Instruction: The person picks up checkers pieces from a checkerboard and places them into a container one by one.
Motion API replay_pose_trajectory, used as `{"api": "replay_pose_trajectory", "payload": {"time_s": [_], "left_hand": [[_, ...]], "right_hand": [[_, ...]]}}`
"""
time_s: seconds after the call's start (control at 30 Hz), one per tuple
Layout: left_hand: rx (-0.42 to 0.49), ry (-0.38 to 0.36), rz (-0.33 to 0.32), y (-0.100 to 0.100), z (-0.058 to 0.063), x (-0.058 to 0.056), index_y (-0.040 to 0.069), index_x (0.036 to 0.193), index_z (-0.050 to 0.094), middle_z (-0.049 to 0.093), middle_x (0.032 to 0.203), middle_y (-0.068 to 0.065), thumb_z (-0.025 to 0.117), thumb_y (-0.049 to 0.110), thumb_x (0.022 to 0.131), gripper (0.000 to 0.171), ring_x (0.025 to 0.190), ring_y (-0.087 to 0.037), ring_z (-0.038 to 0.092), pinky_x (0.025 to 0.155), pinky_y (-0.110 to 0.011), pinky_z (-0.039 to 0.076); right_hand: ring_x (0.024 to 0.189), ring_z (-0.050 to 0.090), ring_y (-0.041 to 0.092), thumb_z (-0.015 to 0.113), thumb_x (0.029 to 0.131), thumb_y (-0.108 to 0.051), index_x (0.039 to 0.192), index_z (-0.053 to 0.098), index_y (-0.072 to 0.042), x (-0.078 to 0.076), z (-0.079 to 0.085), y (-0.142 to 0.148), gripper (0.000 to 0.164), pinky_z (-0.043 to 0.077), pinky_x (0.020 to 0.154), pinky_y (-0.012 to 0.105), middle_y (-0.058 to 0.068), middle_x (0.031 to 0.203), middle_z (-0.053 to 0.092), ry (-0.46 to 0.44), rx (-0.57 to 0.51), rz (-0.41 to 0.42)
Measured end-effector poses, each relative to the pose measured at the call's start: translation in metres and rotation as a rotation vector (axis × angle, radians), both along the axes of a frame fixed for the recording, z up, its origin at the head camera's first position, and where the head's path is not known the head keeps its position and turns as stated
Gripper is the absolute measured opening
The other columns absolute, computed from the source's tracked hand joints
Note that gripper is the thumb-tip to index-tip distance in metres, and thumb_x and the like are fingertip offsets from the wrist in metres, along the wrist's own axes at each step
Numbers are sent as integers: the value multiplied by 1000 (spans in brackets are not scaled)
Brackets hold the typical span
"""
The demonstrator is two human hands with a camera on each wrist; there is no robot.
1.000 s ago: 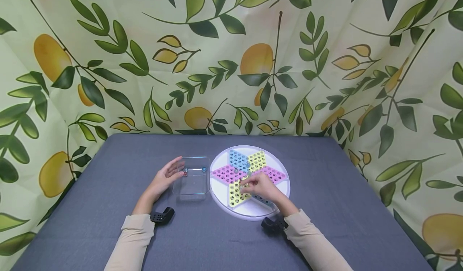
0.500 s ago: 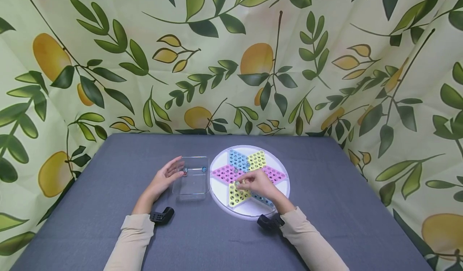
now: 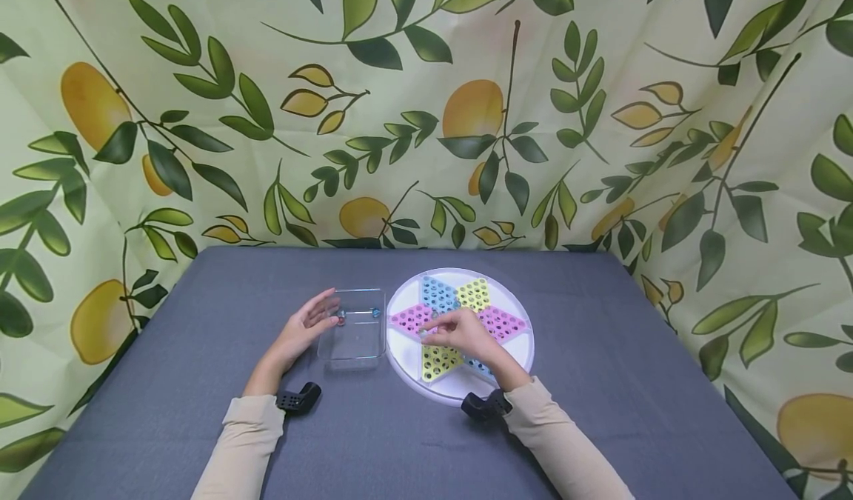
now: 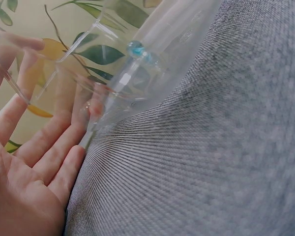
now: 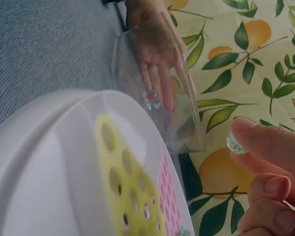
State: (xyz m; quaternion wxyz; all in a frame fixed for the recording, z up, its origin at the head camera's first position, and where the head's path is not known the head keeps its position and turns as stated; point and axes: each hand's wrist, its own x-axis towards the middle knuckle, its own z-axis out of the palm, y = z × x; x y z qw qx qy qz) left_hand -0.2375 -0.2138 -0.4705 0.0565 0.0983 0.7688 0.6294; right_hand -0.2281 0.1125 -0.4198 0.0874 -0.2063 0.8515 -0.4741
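Sleeves [image 3: 240, 441]: beige, both, coming in from near edge.
Wrist cameras [image 3: 300, 398]: black, one per wrist.
Worktop [image 3: 633, 411]: grey cloth, carries everything.
Right grip [image 3: 466, 335]: thumb and forefinger pinching one clear marble [image 5: 237, 143], other fingers curled in.
Held marble position: raised above left part of round board [image 3: 460, 387], near left pink point.
Held marble axis: sphere, alike every way.
Shift vs 1 s ago: right grip and marble now farther left and slightly farther off, away from near yellow point; left grip, box, board same.
Left grip [image 3: 308, 330]: fingers loosely spread, at left wall of clear box [image 3: 355, 343]; contact hard to tell.
Box: just left of board, long sides run away from person; blue marble [image 3: 376, 312] and red marble [image 3: 342, 321] inside.
Board: white, six-point star in yellow, pink, blue; pink points aim left and right.
Backdrop [image 3: 400, 11]: leaf-and-fruit print cloth behind worktop.
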Motion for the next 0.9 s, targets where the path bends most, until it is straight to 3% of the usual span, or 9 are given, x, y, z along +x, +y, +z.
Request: {"api": "replay_pose_trajectory", "payload": {"time_s": [0.9], "left_hand": [[-10, 9, -5, -1, -1, 0, 8, 151, 28, 37, 152, -25, 58, 17, 96, 64, 144, -40, 33, 91, 1, 35]], "right_hand": [[53, 39, 0, 78, 78, -12, 97, 74, 2, 3, -2, -41, 23, 31, 49, 12, 1, 61, 54, 59, -63, 79]]}}
